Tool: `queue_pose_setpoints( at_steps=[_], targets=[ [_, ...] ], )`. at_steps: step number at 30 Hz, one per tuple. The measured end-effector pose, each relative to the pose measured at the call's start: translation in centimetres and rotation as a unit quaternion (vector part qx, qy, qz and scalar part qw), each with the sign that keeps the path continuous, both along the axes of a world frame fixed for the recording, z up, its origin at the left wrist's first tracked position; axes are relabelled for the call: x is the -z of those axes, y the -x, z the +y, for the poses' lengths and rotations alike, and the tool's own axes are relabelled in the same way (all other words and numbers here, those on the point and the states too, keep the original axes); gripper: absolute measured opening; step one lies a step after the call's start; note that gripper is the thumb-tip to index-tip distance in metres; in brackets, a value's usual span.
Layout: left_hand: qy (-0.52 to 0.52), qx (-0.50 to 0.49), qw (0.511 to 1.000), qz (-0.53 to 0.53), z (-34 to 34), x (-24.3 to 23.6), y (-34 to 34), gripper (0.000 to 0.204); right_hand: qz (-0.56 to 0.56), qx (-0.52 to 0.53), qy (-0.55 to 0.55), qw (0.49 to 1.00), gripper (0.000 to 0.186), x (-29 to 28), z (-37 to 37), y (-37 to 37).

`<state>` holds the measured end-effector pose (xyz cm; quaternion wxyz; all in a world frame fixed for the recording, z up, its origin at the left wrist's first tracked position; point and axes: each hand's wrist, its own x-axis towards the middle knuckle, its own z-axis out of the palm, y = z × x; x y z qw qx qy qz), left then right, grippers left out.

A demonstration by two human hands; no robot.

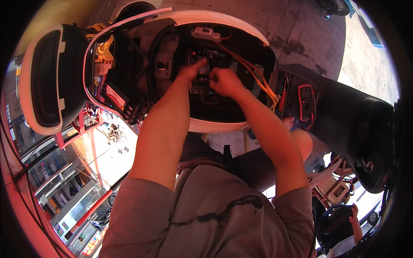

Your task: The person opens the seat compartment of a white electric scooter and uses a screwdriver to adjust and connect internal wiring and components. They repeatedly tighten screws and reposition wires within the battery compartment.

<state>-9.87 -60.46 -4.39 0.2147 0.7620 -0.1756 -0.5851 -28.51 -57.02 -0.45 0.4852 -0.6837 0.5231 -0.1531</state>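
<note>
My left hand [191, 69] reaches into the open body shell [241, 21], one digit stretched onto a dark component with a metal strip [203, 68]; its other fingers are mostly hidden. My right hand [222, 81] is closed at that component's right side, its fingertips and what they hold hidden. A pale switch-like housing [206, 33] sits above, and orange cables [254, 75] run down the shell's right side.
A seat-like padded part [45, 79] and a black rectangular unit [118, 94] lie left. A red multimeter [305, 103] and screwdriver [282, 96] rest on a dark panel [337, 112] at right. Another person's hand [288, 121] shows near it, a second person [348, 232] lower right.
</note>
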Motion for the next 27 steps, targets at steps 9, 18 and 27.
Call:
queue_pose_setpoints(
  at_steps=[9,18,27],
  targets=[
    [0.001,-0.025,0.999,0.027,-0.1,-0.4,0.6,0.051,-0.066,0.029,-0.037,0.997,0.022,-0.4,0.1,0.7],
    [-0.004,-0.023,0.999,0.025,0.2,-0.8,0.6,0.053,-0.042,0.009,-0.002,0.999,0.022,-2.3,0.3,0.7],
    [0.004,-0.01,1.0,-0.01,0.1,-0.1,0.7,0.05,-0.072,-0.015,0.068,0.995,0.018,-1.2,0.5,0.9]
  ],
)
